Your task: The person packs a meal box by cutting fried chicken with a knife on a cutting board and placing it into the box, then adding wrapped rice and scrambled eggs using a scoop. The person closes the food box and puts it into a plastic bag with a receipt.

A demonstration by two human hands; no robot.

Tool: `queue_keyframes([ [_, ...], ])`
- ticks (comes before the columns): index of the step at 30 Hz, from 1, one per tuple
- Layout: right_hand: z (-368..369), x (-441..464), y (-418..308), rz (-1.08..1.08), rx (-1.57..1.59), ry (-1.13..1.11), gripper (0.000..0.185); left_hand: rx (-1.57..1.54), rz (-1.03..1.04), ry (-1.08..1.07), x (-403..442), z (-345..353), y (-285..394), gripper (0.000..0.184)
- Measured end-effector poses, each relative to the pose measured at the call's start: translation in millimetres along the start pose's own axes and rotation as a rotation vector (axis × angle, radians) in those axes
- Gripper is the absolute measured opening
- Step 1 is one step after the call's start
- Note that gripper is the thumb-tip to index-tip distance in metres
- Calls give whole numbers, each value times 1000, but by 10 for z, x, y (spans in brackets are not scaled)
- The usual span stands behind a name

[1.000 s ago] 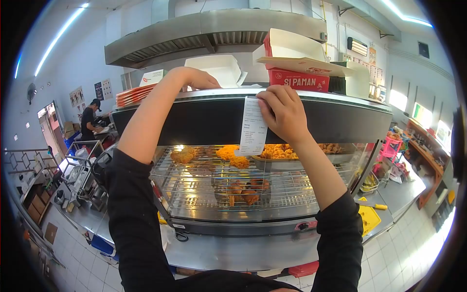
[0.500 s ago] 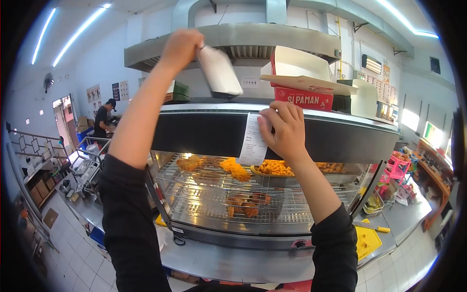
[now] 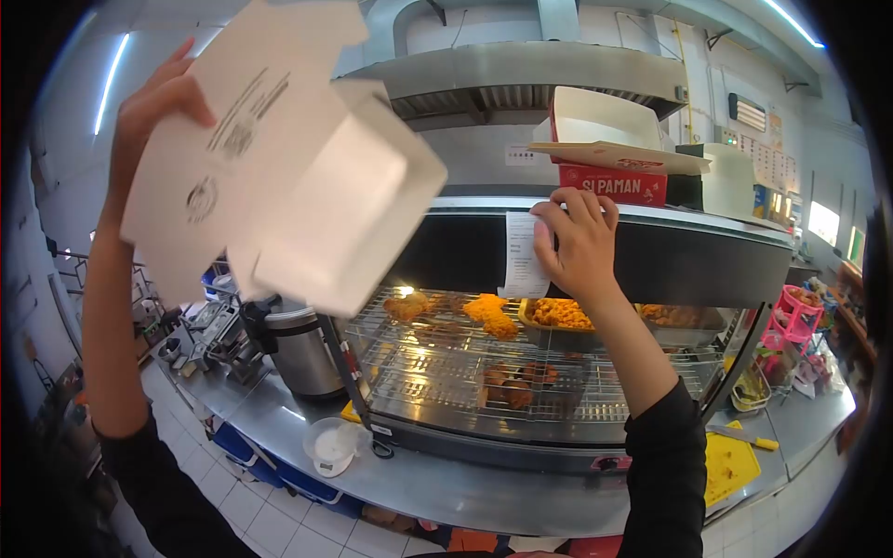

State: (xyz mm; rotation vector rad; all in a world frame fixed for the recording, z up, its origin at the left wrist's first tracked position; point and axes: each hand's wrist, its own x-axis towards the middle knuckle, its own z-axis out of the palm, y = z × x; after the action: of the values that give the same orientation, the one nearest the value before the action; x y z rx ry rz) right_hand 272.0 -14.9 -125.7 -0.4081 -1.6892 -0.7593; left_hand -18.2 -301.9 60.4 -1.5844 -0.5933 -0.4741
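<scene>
My left hand (image 3: 158,107), raised at the upper left, grips the flap of a white cardboard takeaway box (image 3: 349,186). The box hangs unfolded with its lid open, its pale inside visible and dark print on the flap. My right hand (image 3: 584,246) is at the top front edge of a heated display cabinet (image 3: 670,251). Its fingers are curled, with the fingertips at the upper right of a printed paper receipt (image 3: 526,260) that hangs down the black front panel. The thumb lies along the receipt's right side.
Red and white boxes (image 3: 614,184) stand on the cabinet top. Fried chicken (image 3: 491,314) lies on wire racks inside. A steel pot (image 3: 302,349) and a clear plastic tub (image 3: 332,442) are on the left counter; a knife (image 3: 744,435) rests by a yellow board (image 3: 730,470) at right.
My left hand has moved left, and the box has swung nearer and unfolded. The receipt hangs straighter, with my right hand still at it. The view has shifted left.
</scene>
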Motion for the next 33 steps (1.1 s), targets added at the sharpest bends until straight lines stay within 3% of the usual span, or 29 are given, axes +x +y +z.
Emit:
queue_keyframes([
  [1, -51, 8, -79, 5, 13, -3, 22, -12, -6, -10, -65, -90, 90, 15],
  [3, -257, -32, -270, 8, 8, 154, 32, -415, -381, -157, -300, -221, 263, 14],
  [4, -365, -165, -334, -33, 37, 120, 42, -527, -387, -199, -306, -201, 517, 15],
  [5, -468, -291, -492, -12, 262, 55, 46, -642, -393, -235, -343, -169, 813, 17],
  [6, -588, -426, -700, 10, 483, -8, 52, -747, -621, -168, -634, -92, 1078, 10],
  [7, -745, -583, -946, 141, 673, -293, 65, -798, -578, -232, -813, -43, 1327, 8],
  [8, -860, -778, -1128, 105, 696, -475, 68, -834, -460, -302, -994, 28, 1583, 7],
  [9, -998, -950, -1311, 276, 816, -860, 62, -865, -374, -358, -1187, 117, 1847, 7],
  [10, -1030, -1163, -1431, 385, 906, -1023, 50, -909, -349, -406, -1391, 212, 2124, 9],
  [13, -778, -2227, -1624, 453, 814, -1186, 33, -1119, -488, -509, -2011, 611, 2794, 7],
  [15, -735, -2784, -1687, 471, 737, -1297, 28, -1456, -1350, -904, -1933, 803, 3060, 17],
  [16, -755, -2991, -1686, 591, 629, -1288, 27, -1471, -1358, -908, -2109, 905, 3095, 17],
  [18, -785, -3429, -1661, 712, 513, -1301, 26, -884, -834, -684, -2646, 1206, 3243, 32],
  [19, -782, -3665, -1629, 865, 370, -1274, 27, -901, -848, -689, -2832, 1315, 3415, 32],
  [20, -807, -3883, -1616, 1015, 224, -1239, 29, -988, -1340, -707, -3039, 1363, 3636, 36],
  [21, -846, -4073, -1619, 1027, 225, -1258, 29, -1031, -1835, -709, -3288, 1399, 3872, 40],
  [23, -881, -4379, -1620, 1103, 204, -1194, 30, -1166, -1456, -948, -3850, 1520, 4760, 41],
  [25, -922, -4527, -1671, 1074, 193, -1276, 34, -1689, -1700, -1012, -3717, 1459, 5352, 37],
  [26, -936, -4534, -1689, 1069, 189, -1327, 36, -1701, -1705, -1022, -3612, 1476, 5475, 37],
  [28, -985, -4513, -1757, 1073, 183, -1403, 38, -1319, -1796, -1138, -3443, 1440, 5613, 32],
  [31, -994, -4403, -1701, 1092, 110, -1399, 43, -1374, -1844, -1205, -3524, 1455, 5787, 31],
  [33, -979, -4359, -1671, 1191, 80, -1407, 51, -1342, -1791, -1129, -3535, 1426, 5839, 24],
])
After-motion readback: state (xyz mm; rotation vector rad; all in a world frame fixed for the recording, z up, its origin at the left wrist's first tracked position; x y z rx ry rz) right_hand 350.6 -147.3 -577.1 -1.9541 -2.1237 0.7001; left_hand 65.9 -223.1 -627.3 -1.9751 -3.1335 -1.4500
